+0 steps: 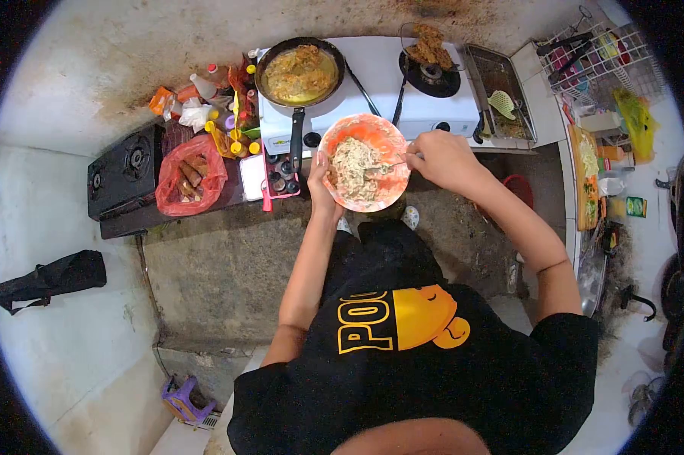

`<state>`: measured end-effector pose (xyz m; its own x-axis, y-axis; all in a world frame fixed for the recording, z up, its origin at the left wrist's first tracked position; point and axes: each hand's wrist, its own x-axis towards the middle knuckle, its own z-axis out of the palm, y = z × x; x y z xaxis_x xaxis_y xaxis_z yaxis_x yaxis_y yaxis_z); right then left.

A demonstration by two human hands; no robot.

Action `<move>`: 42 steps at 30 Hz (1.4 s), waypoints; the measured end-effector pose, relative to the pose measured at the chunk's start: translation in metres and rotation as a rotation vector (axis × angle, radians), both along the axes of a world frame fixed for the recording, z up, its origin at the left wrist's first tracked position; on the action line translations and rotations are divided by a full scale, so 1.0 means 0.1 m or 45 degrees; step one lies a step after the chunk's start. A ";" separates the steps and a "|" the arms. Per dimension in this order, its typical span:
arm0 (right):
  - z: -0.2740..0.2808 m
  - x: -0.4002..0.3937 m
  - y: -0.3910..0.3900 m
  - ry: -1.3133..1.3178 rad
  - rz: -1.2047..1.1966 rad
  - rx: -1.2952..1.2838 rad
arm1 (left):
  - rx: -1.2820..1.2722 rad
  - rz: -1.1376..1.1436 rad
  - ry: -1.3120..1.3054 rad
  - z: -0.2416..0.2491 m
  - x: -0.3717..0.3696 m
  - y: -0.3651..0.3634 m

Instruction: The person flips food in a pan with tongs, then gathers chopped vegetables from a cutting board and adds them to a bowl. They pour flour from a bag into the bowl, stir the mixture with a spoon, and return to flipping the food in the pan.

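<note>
My left hand grips the left side of an orange-and-white bowl, holding it tilted in front of the stove. Inside lies a thick, pale mixture with shreds in it. My right hand is closed round the handle of a metal spoon, whose far end is sunk in the mixture. Just beyond the bowl, a frying pan with browned fritters in yellow oil sits on the left burner. Its black handle points towards me.
On the right burner, a wire strainer holds fried pieces. A tray with a green slotted ladle stands beside the stove. Bottles, a red plastic bag and a black stove are on the left. A cutting board lies right.
</note>
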<state>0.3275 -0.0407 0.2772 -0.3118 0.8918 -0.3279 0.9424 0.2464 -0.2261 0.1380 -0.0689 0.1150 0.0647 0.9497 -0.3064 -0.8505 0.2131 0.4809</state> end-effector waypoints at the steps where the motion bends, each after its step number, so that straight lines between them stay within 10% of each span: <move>1: -0.06 -0.01 0.00 -0.017 0.045 0.048 | -0.001 -0.001 0.002 0.00 -0.01 -0.02; 14: -1.03 -0.06 -0.08 -0.024 0.041 0.292 | -0.015 0.165 0.045 0.11 -0.05 -0.15; 26: -0.08 -0.17 -0.16 -0.282 0.318 0.538 | 0.099 0.110 0.244 0.06 -0.12 -0.11; 36: -0.66 -0.32 -0.50 -0.010 0.760 0.500 | 0.083 0.062 0.173 0.22 -0.19 -0.12; 42: -0.93 -0.17 -0.87 0.188 0.251 0.121 | 0.105 0.197 0.119 0.12 -0.19 -0.13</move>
